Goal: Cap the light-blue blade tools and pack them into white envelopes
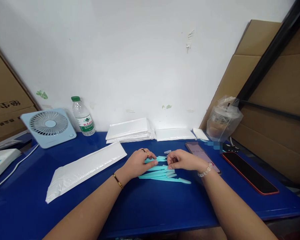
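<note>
Several teal eyebrow razors (162, 175) with translucent caps lie side by side on the blue tabletop, their capped ends towards the right. My left hand (139, 163) is curled at their left ends, thumb and forefinger closed about a teal handle. At the other end, my right hand (181, 160) has its fingers bent into a pinch over the capped tips; its fingertips partly hide what they grip. A small loose clear cap (167, 152) rests just beyond the right fingers.
A white padded mailer (87, 170) lies to the left, and more mailers are stacked (128, 130) by the wall. Around these are a blue fan (50, 128), a water bottle (83, 116), a lit phone (202, 156), an orange-edged phone (250, 173) and a bagged cup (223, 120).
</note>
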Available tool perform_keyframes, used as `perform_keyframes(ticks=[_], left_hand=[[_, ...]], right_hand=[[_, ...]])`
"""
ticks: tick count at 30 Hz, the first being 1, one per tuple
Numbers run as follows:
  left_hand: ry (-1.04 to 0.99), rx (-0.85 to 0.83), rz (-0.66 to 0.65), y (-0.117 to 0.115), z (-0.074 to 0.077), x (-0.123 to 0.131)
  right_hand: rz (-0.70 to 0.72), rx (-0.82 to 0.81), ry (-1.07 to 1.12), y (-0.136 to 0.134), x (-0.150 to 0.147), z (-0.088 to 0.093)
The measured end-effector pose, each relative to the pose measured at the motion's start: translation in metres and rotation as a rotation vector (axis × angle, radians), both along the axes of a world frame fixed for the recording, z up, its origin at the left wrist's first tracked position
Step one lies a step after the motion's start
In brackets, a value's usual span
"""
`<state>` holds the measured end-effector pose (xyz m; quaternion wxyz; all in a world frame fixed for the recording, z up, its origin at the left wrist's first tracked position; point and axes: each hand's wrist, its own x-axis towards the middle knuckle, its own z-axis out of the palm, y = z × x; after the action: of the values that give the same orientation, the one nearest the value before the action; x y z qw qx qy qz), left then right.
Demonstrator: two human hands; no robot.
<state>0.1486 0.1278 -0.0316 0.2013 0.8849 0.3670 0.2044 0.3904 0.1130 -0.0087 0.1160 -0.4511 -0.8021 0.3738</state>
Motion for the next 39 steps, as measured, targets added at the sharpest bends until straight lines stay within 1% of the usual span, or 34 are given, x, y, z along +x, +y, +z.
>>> perform_keyframes(ticks=[1, 3, 6, 9, 12, 14, 18, 19, 21, 22, 24, 26, 29, 31, 33, 36, 39], left_hand=[[0.017, -0.014, -0.028, -0.001, 0.001, 0.0], [0.055, -0.043, -0.041, -0.001, 0.001, 0.0], [0.053, -0.052, 0.011, 0.001, 0.003, -0.001], [0.035, -0.003, 0.041, 0.002, 0.007, -0.001], [0.053, 0.04, -0.032, 0.003, 0.01, 0.0], [0.044, 0.03, -0.051, 0.006, 0.008, -0.001], [0.047, 0.016, 0.027, 0.012, 0.001, -0.009], [0.057, 0.029, 0.048, 0.012, -0.001, -0.01], [0.066, 0.054, 0.08, 0.013, -0.005, -0.011], [0.065, 0.058, 0.086, 0.013, -0.007, -0.01], [0.067, 0.05, 0.081, 0.013, -0.011, -0.007], [0.073, 0.04, 0.084, 0.013, -0.015, -0.003], [0.073, 0.03, 0.115, 0.014, -0.017, -0.001], [0.069, 0.027, 0.123, 0.013, -0.015, -0.001], [0.053, 0.059, 0.115, 0.009, -0.01, -0.001], [0.039, 0.119, 0.054, 0.002, -0.003, 0.001], [0.063, 0.062, 0.009, 0.0, 0.0, 0.004]], right_hand=[[-0.023, 0.006, 0.029, 0.001, 0.001, 0.0], [-0.073, 0.011, 0.085, 0.003, 0.004, -0.001], [-0.109, 0.02, 0.135, 0.006, 0.01, -0.003], [-0.112, 0.019, 0.154, 0.008, 0.012, -0.004], [-0.104, -0.002, 0.166, 0.01, 0.012, -0.006], [-0.111, -0.008, 0.183, 0.012, 0.015, -0.008], [-0.178, -0.031, 0.179, 0.019, 0.026, -0.013], [-0.202, -0.015, 0.156, 0.019, 0.027, -0.014], [-0.233, 0.067, 0.111, 0.018, 0.026, -0.014], [-0.226, 0.115, 0.096, 0.017, 0.023, -0.014], [-0.164, 0.173, 0.062, 0.013, 0.016, -0.013], [-0.085, 0.181, 0.006, 0.01, 0.009, -0.013], [-0.037, 0.193, -0.072, 0.007, 0.001, -0.014], [-0.023, 0.206, -0.091, 0.006, -0.001, -0.014], [-0.014, 0.228, -0.11, 0.005, -0.002, -0.014], [-0.021, 0.287, -0.109, 0.003, -0.002, -0.011], [-0.031, 0.328, -0.059, 0.002, -0.002, -0.006]])
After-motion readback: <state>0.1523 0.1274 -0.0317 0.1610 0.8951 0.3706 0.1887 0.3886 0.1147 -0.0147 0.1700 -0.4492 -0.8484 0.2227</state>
